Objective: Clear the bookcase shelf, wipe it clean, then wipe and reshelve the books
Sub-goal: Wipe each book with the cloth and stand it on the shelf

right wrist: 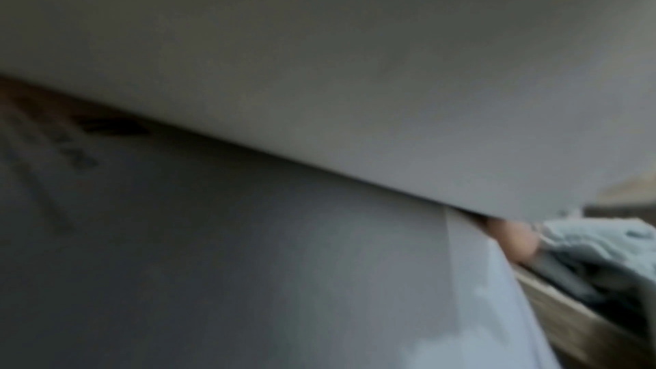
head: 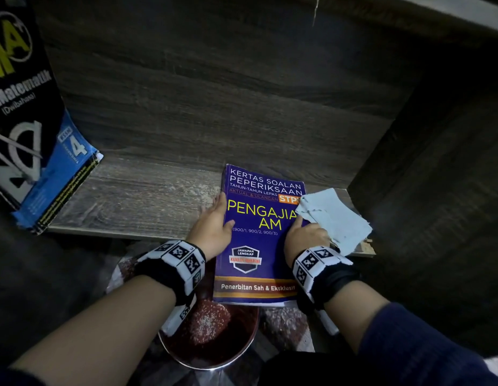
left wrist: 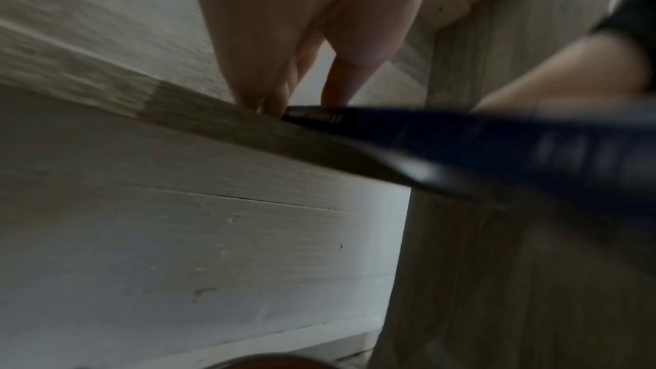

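1. Purple book [head: 259, 238] – flat, far end on the shelf [head: 136, 199], near end overhanging its front edge.
2. Left hand [head: 214, 227] grips the book's left edge.
3. Right hand [head: 306, 235] holds the right edge – blue cloth [head: 334, 215] pinned under its fingers.
4. Math book [head: 33, 129] leans at shelf's left.

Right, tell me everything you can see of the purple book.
The purple book is a softcover with yellow and white cover print reading "PENGAJIAN AM" and an orange band near the bottom. It lies cover up, its far end on the wooden shelf, its near end jutting past the front edge. The left hand grips its left edge; the right hand grips its right edge together with a pale blue cloth.
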`<action>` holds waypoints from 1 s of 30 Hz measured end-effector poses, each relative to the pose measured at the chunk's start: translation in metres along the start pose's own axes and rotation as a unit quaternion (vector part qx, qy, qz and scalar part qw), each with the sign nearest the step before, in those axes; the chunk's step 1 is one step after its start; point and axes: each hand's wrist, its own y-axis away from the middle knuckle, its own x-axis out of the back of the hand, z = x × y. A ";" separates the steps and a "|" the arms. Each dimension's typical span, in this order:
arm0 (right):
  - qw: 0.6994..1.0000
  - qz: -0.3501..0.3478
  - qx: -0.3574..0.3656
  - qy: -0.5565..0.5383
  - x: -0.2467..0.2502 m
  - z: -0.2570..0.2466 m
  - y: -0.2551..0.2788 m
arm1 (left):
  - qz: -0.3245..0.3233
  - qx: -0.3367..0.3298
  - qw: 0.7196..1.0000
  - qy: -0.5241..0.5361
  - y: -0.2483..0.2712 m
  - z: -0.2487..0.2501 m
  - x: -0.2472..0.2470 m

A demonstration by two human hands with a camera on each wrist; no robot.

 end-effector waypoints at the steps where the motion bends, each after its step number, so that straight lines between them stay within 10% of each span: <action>1: 1.000 0.010 -0.023 0.002 0.001 -0.002 0.001 | 0.012 0.006 1.000 0.025 -0.002 -0.002 -0.001; 9: 0.981 0.040 -0.140 -0.125 0.003 -0.006 -0.007 | 0.108 0.037 0.962 0.249 -0.010 0.002 0.008; 19: 0.999 -0.025 0.035 0.013 0.013 0.007 -0.006 | 0.060 0.048 0.908 0.412 -0.008 0.016 0.017; 30: 0.941 -0.062 0.035 -0.330 0.016 0.011 -0.037 | 0.096 -0.009 0.904 0.416 -0.007 0.022 0.025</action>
